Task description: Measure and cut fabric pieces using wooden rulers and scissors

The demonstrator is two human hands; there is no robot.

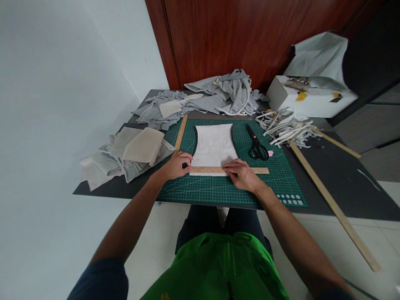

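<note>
Green mat [218,189], pale waisted fabric [214,146], wooden ruler [229,170]

cutting mat [218,189] – 1 | on it: white pattern piece [214,146] – 1, scissors [256,146] – 1 | wooden rulers – 4 | left of mat: grey fabric piles – 2 | right of mat: white box [300,102] – 1

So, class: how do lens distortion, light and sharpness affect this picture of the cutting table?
Head view: wide-angle bending bows the long wooden strip and table edge; light is soft and even, shadows faint, no glare; the hands, left and right, and ruler are fairly sharp, corners softer.
</note>
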